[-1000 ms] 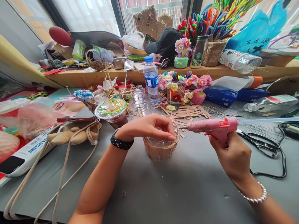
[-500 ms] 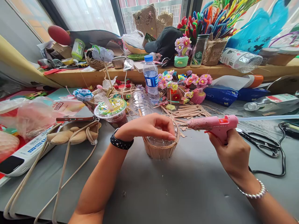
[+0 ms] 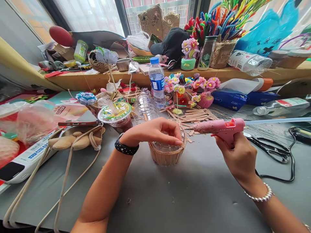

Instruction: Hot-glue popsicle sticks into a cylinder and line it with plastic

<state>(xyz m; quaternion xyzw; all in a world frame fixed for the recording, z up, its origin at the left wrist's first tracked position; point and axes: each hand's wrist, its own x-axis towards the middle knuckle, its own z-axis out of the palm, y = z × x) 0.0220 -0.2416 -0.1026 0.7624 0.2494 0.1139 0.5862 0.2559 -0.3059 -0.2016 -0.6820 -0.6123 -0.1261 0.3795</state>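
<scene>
A small round basket point(image 3: 166, 155) covered with wooden sticks stands on the grey table, with twine round its rim and clear plastic inside. My left hand point(image 3: 162, 131) reaches over it, thumb and fingertips pinched together at the right side of the rim on what looks like twine. In my right hand point(image 3: 239, 158) is a pink glue gun point(image 3: 218, 127), its nozzle pointing left, close to the rim's right side. A long clear glue stick point(image 3: 277, 121) sticks out of the gun's back.
Wooden sticks point(image 3: 198, 116) lie behind the basket. Black scissors point(image 3: 272, 149) and a cable are at the right. A lidded cup point(image 3: 115, 113), a water bottle point(image 3: 157, 84) and crocheted flowers stand behind. At the left are a phone point(image 3: 77, 123) and a bag with cords.
My right hand has moved slightly left with the glue gun, bringing the nozzle nearer the basket rim. My left hand has stayed in place.
</scene>
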